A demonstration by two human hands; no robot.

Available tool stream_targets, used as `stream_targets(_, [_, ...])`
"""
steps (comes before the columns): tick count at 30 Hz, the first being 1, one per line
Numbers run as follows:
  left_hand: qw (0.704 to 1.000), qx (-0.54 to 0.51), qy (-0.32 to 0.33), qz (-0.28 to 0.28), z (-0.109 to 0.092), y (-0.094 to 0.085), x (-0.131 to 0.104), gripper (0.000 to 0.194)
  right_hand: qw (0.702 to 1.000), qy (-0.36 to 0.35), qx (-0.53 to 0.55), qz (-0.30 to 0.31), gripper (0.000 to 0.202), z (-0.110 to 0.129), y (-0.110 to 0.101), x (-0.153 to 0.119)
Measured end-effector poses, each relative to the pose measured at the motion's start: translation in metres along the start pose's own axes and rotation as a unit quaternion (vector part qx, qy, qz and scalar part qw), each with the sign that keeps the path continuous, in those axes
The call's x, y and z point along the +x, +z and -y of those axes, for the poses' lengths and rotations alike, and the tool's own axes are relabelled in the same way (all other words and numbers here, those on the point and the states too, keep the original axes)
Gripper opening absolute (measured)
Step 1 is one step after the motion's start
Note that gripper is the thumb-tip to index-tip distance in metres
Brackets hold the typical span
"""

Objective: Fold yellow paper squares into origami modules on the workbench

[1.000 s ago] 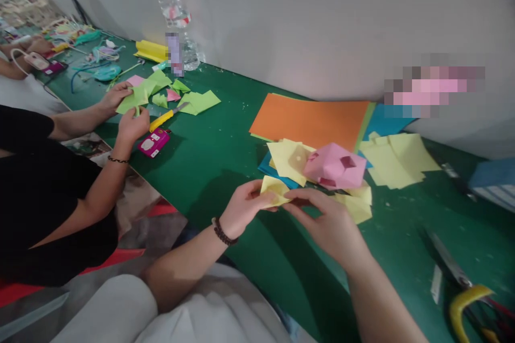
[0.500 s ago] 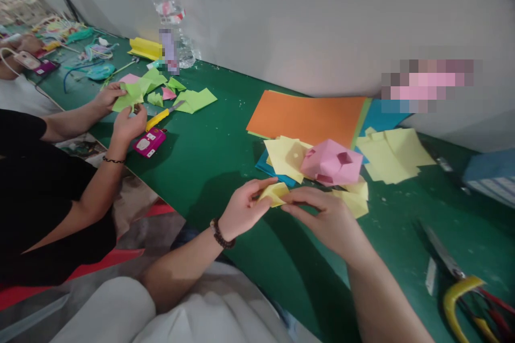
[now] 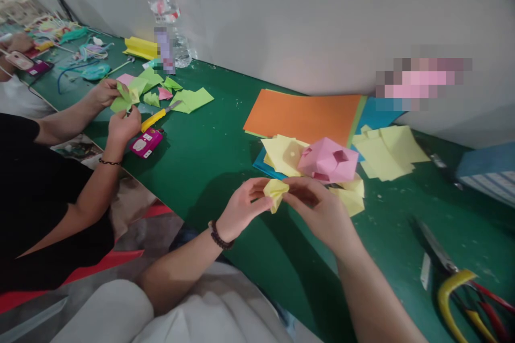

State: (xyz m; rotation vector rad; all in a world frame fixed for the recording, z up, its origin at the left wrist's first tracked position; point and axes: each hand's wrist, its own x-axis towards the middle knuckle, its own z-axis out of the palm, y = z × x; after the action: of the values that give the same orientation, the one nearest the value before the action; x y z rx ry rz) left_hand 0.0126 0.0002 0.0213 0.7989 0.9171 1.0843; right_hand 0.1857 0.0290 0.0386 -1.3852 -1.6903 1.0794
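A small folded piece of yellow paper (image 3: 276,193) is held up between both hands, above the green table. My left hand (image 3: 247,206) pinches its left side between thumb and fingers. From the other side, my right hand (image 3: 316,206) grips the paper's right edge with thumb and forefinger. Just behind the hands lies a pink folded-paper shape (image 3: 329,161) with dark openings. Yellow paper sheets (image 3: 281,154) lie left of it, and a yellow paper piece (image 3: 350,198) is partly hidden beside my right hand.
Orange card (image 3: 306,115) lies towards the wall, with yellow sheets (image 3: 392,153) to its right. Scissors (image 3: 446,268) with yellow handles rest at the lower right. On the left, a co-worker's hands (image 3: 123,112) hold green paper, near a yellow cutter (image 3: 155,119) and a purple box (image 3: 146,143).
The yellow paper has been turned in my fingers and now shows a more upright, opened fold. The view has shifted slightly. The co-worker's green paper has changed shape as well.
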Motion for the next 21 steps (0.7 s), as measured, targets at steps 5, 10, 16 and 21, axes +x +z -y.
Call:
stream_targets(5, [0.992,0.097,-0.08,0.014,-0.009,-0.007,0.004,0.047,0.992,-0.072,-0.084,0.059,0.024,0.003,-0.001,-0.003])
stream_targets(10, [0.942,0.316,-0.066,0.097,-0.02,-0.018,0.01,0.016,0.988,-0.075,-0.095,0.098,0.027,0.005,-0.001,-0.005])
stream_targets(16, [0.93,0.366,-0.007,0.038,-0.017,-0.021,0.016,0.016,0.999,0.038,0.01,0.023,0.04,0.0,-0.003,-0.001])
stream_targets(21, [0.933,0.355,0.047,-0.025,-0.009,-0.016,0.014,0.018,0.994,0.089,-0.035,0.06,0.035,0.002,-0.004,0.0])
